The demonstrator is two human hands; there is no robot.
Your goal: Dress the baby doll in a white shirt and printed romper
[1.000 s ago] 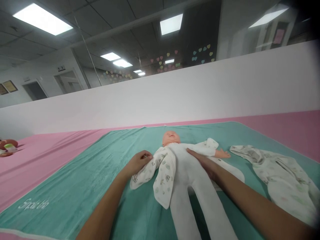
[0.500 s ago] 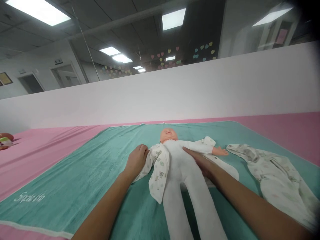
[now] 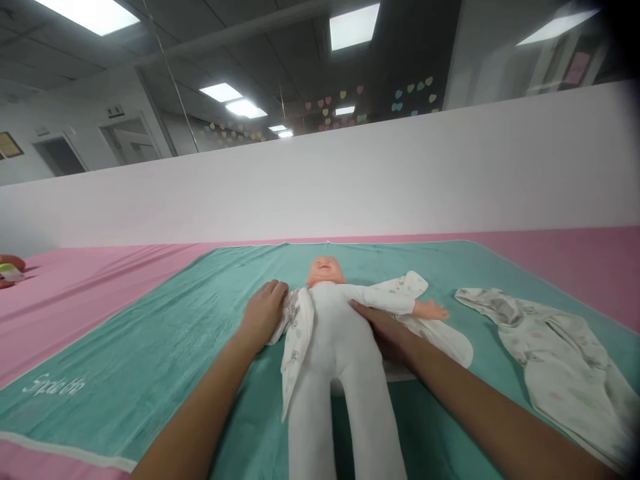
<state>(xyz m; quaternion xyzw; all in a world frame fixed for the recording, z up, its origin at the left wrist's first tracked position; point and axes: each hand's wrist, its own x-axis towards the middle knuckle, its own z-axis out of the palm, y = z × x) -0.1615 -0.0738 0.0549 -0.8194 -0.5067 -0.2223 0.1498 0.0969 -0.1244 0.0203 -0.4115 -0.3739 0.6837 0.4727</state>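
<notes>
"Two hands on a baby doll (image 3: 333, 347), then?"

"Yes. It lies face up on a plush teal towel (image 3: 150, 353), with a smooth plastic head and a stuffed white cloth body."

"And the grip?"

"The right hand (image 3: 385, 337) lies flat and open, its fingers pressed against the doll's side. The left hand (image 3: 263, 315) curls at the edge of a soft printed suit (image 3: 295, 340), whose flaps spread out on both sides of the doll. Whether that hand pinches the cloth, I can't tell."

"What else is near?"

"A second, crumpled suit (image 3: 550, 353) lies on the towel near the doll's outstretched arm, and a smooth pink sheet (image 3: 100, 287) spreads beneath the towel."
</notes>
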